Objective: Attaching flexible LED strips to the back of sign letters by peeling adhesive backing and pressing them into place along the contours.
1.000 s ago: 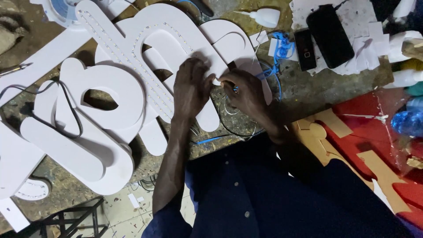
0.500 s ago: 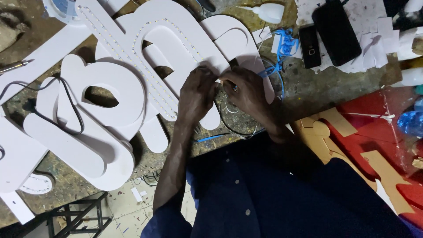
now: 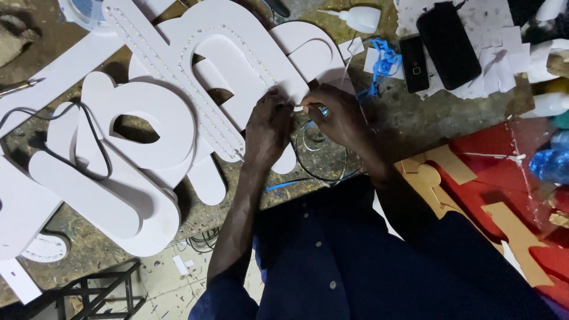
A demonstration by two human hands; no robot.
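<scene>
Both hands, left [image 3: 268, 127] and right [image 3: 336, 114], pinch what looks like a thin light strip [image 3: 299, 107] on a white foam letter [image 3: 237, 65] on the table [image 3: 379, 133]; two phones [image 3: 447, 44] and blue wire [image 3: 382, 62] lie nearby.

The big white letters [image 3: 178, 118] look like smooth, matt plastic or foam board, and one carries rows of small shiny lights [image 3: 178, 71]. Under them the workbench [image 3: 415, 124] is rough, scratched wood, stained and dull. The two phones [image 3: 447, 41] are glossy black, the cut shapes [image 3: 510, 225] look like plain brown card on a glossy red sheet [image 3: 492, 160], and the paper scraps [image 3: 498, 53] are matt white.
</scene>
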